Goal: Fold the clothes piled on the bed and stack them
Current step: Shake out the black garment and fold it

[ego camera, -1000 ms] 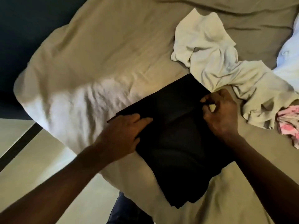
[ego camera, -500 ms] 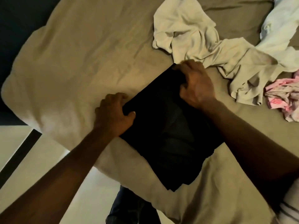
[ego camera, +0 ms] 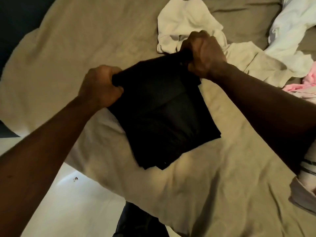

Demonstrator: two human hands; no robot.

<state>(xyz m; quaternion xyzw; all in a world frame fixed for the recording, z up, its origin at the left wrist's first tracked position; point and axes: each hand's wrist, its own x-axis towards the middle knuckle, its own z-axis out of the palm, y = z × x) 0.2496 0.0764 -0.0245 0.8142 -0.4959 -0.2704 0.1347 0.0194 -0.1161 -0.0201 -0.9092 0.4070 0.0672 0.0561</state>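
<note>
The left hand [ego camera: 100,86] is curled up tight and grips one corner of the black cloth [ego camera: 164,113]. The right hand [ego camera: 205,55] is curled up tight too, and it grips the far corner of the same cloth. Both corners are bunched up inside the fingers. The top edge of the cloth is pulled tight between the two hands. The rest of the cloth lies on the bed [ego camera: 85,40] in a neat folded shape. You can see more than one layer at its bottom edge. It sits close to the near edge of the bed, in front of the person.

Right behind the right hand lies a white shirt [ego camera: 184,19], all crumpled. I cannot tell if the hand touches it. Beside the shirt, to the right, is a cream cloth [ego camera: 256,62] in a messy heap. A pale blue cloth [ego camera: 290,28] lies past that, up in the far right corner. A pink cloth [ego camera: 307,81] peeks in at the right side, next to the cream one.

The bed has a tan sheet with lots of wrinkles. A light floor [ego camera: 77,202] shows below the bed on the left. A striped sleeve [ego camera: 307,166] shows on the right arm. A dark trouser leg [ego camera: 136,223] stands against the bed at the bottom.
</note>
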